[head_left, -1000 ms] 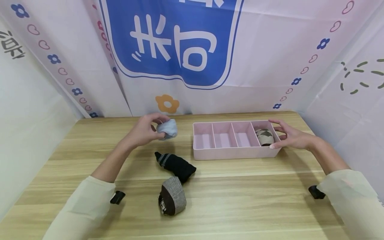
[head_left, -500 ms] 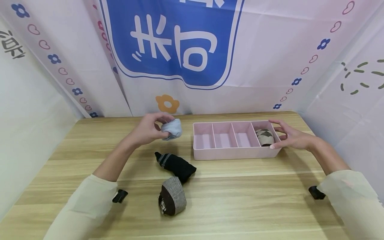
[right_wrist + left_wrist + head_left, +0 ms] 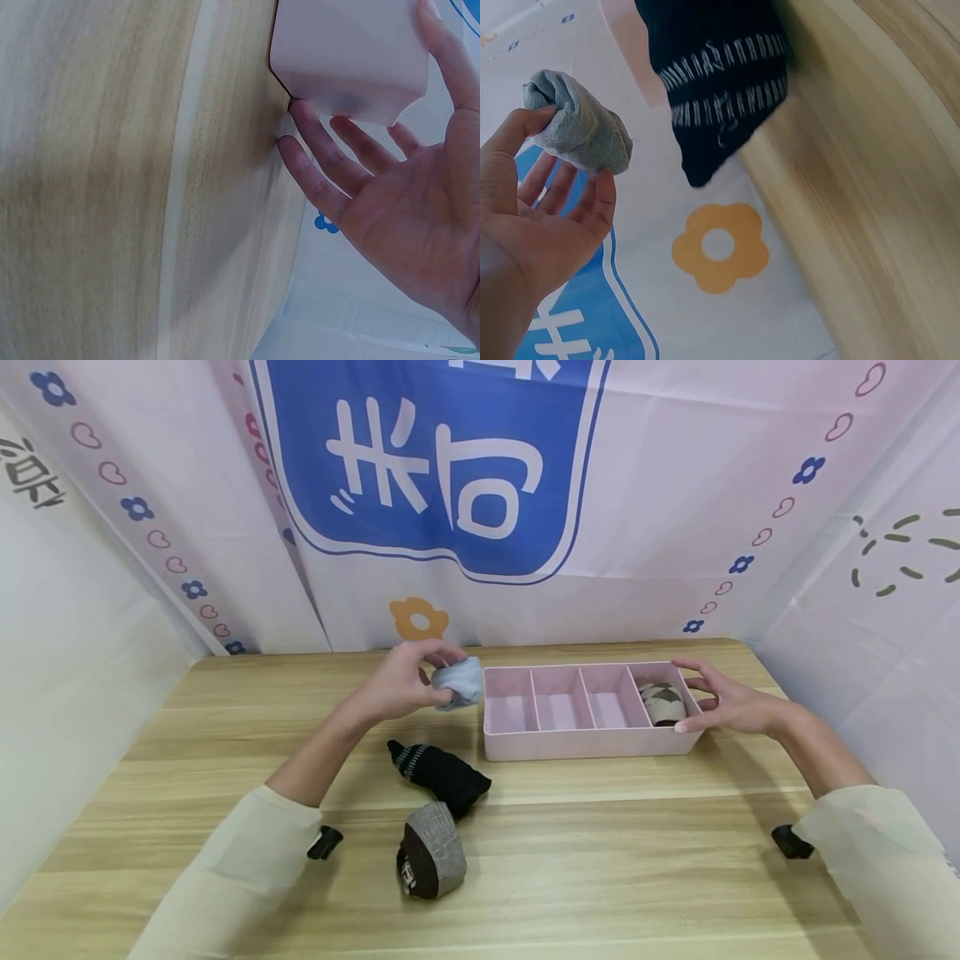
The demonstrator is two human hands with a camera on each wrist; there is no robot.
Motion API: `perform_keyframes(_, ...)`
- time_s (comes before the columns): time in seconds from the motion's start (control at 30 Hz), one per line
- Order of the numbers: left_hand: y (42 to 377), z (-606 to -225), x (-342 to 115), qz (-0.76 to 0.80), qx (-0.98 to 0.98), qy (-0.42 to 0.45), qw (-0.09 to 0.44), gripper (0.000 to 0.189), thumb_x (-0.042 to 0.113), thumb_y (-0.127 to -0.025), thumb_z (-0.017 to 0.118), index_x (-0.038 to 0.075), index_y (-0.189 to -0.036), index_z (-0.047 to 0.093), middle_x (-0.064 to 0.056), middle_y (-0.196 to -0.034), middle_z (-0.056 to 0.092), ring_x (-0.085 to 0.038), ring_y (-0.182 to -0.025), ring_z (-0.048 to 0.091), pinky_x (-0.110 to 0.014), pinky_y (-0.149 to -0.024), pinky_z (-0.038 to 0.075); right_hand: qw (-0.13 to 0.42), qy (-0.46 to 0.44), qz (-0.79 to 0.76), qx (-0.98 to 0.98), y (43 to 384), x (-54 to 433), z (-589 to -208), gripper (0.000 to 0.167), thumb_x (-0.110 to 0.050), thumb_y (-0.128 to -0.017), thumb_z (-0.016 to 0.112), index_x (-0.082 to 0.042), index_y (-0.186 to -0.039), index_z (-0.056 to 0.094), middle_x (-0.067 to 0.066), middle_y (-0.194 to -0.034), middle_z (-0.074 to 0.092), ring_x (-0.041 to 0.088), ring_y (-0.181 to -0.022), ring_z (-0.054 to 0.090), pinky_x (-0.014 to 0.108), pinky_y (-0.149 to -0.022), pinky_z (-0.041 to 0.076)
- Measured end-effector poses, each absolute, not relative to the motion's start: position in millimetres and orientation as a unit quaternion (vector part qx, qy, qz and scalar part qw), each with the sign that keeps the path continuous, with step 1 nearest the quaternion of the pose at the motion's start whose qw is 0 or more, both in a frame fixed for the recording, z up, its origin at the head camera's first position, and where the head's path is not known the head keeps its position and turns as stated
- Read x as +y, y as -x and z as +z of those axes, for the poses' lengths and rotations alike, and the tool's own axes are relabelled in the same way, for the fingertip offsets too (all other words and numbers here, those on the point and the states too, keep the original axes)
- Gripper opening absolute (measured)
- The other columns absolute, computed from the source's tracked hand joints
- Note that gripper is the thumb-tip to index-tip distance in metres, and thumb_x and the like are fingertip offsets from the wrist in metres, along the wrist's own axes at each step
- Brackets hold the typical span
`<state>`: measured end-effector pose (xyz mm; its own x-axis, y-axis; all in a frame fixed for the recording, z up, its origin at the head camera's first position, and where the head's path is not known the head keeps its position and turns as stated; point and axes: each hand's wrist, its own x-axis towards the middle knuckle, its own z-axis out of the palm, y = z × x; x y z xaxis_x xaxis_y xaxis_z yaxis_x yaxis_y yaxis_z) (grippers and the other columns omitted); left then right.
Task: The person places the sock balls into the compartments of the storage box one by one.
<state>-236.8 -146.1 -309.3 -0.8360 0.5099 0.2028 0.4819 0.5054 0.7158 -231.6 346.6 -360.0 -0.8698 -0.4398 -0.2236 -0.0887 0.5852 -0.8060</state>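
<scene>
The left grip [image 3: 405,682] pinches a pale-blue, rolled-up cloth bundle [image 3: 459,683] above the wooden worktop [image 3: 600,852] — just beside the nine-o'clock end of a long pink four-slot box [image 3: 585,744]. The right grip [image 3: 733,704] holds the box's three-o'clock end — thumb in front, finger behind. A black, white-striped cloth bundle [image 3: 446,779] lies at six o'clock from the blue one.

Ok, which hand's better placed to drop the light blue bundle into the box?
Left, I'd judge: the left hand pinches the light blue bundle near the left end of the pink box; the right hand holds its other end.
</scene>
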Motion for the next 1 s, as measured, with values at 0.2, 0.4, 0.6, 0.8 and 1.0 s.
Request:
perform_keyframes(0.2,239,-311,-133,0.404,0.868,-0.289,0.016,0.043,-0.003,-0.08,0.075,-0.003,-0.123,0.069,-0.018,-0.114,0.07,-0.031,-0.1,0.063,-0.032,-0.069,0.053,0.204,0.155,-0.43,0.866,232,347,-360,0.103,-0.012,-0.091,0.075,-0.011,-0.165,0.002,0.043,-0.16,0.012,0.069,-0.138,0.028,0.068,-0.11,0.036)
perform_keyframes(0.4,241,-310,-121,0.395,0.875,-0.281,0.016,0.043,0.0,-0.08,0.078,0.0,-0.123,0.07,-0.015,-0.115,0.072,-0.03,-0.103,0.065,-0.034,-0.073,0.054,0.202,0.158,-0.43,0.866,232,347,-361,0.103,-0.012,-0.091,0.075,-0.011,-0.164,0.003,0.043,-0.16,0.012,0.069,-0.138,0.029,0.067,-0.11,0.037)
perform_keyframes(0.6,244,-310,-110,0.405,0.87,-0.28,0.027,0.043,0.0,-0.08,0.077,0.002,-0.123,0.071,-0.014,-0.116,0.072,-0.029,-0.105,0.064,-0.033,-0.073,0.054,0.203,0.158,-0.432,0.864,232,347,-361,0.103,-0.011,-0.092,0.075,-0.01,-0.164,0.003,0.043,-0.16,0.013,0.068,-0.138,0.032,0.064,-0.108,0.04)
perform_keyframes(0.8,246,-310,-103,0.418,0.866,-0.272,0.041,0.044,0.0,-0.081,0.08,0.002,-0.124,0.071,-0.013,-0.119,0.071,-0.03,-0.108,0.063,-0.036,-0.078,0.053,0.203,0.157,-0.432,0.865,232,347,-361,0.103,-0.012,-0.092,0.075,-0.011,-0.164,0.003,0.043,-0.161,0.012,0.068,-0.139,0.029,0.066,-0.109,0.038)
perform_keyframes(1.0,250,-313,-93,0.432,0.855,-0.283,0.05,0.045,-0.001,-0.081,0.08,0.0,-0.125,0.07,-0.014,-0.12,0.07,-0.031,-0.108,0.063,-0.037,-0.083,0.054,0.204,0.155,-0.43,0.866,231,348,-360,0.102,-0.012,-0.092,0.075,-0.011,-0.164,0.003,0.043,-0.161,0.011,0.069,-0.138,0.029,0.067,-0.109,0.038)
